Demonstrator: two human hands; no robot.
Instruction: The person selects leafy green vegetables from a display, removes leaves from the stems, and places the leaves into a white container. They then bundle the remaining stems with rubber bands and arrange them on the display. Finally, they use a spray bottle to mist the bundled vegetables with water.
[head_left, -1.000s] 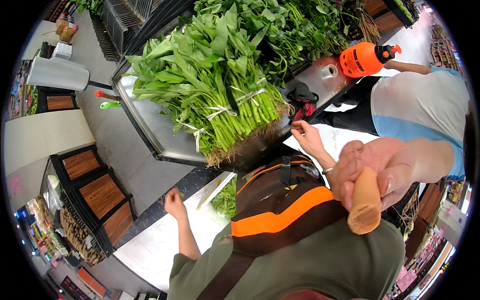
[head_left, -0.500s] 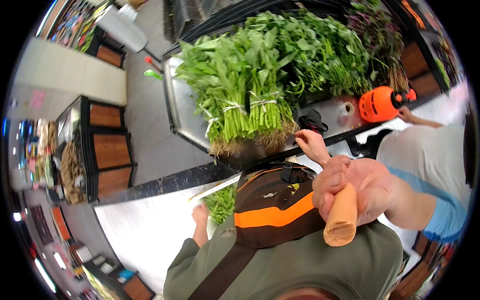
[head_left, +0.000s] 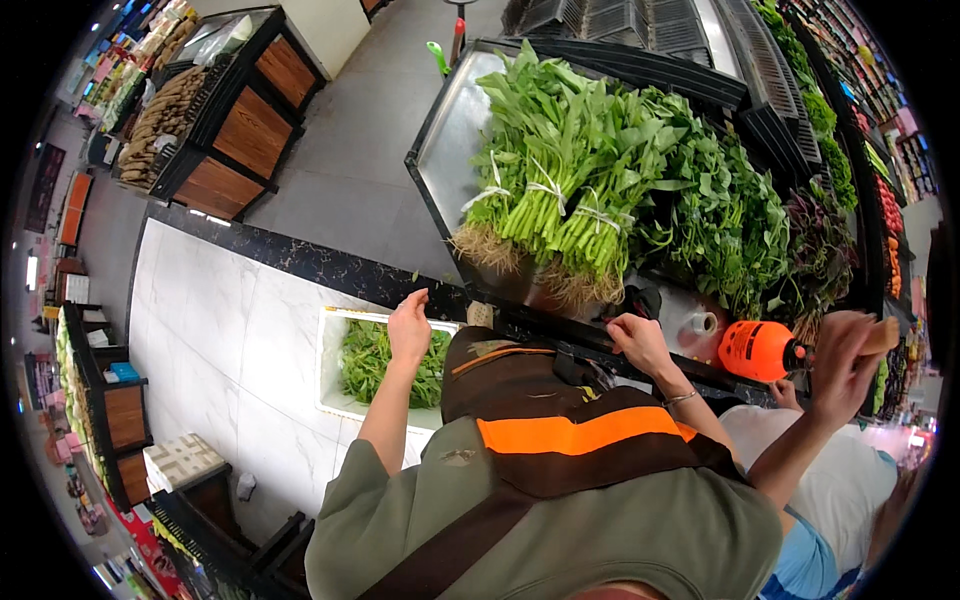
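Fingers of the left hand [head_left: 408,325] curl downward with its back to the camera. It hangs over the far end of a white crate [head_left: 330,372] that sits on the pale floor. Loose leafy greens [head_left: 372,360] fill the crate, lying just under and on the near side of that hand. Whether the fingers pinch any leaf or only touch the pile cannot be told. The right hand [head_left: 640,342] is well apart from it, across the brown and orange apron [head_left: 560,430]. It rests knuckles-up on the dark front rim of the metal display tray [head_left: 448,140]. Its fingers are bent over that edge, and what they close on, if anything, is hidden. A thin bracelet [head_left: 682,398] circles the wrist behind it.

Just beyond the right hand, tied bundles of long-stemmed greens [head_left: 560,200] lie on the tray with their roots pointing back toward the fingers. A roll of tape [head_left: 705,323] lies near the hand's outer side. Past the tape lies an orange spray bottle [head_left: 755,350]. Farther out on that side, a co-worker's hand [head_left: 835,352] is raised, wrapped around a tan, stick-shaped object [head_left: 882,335].
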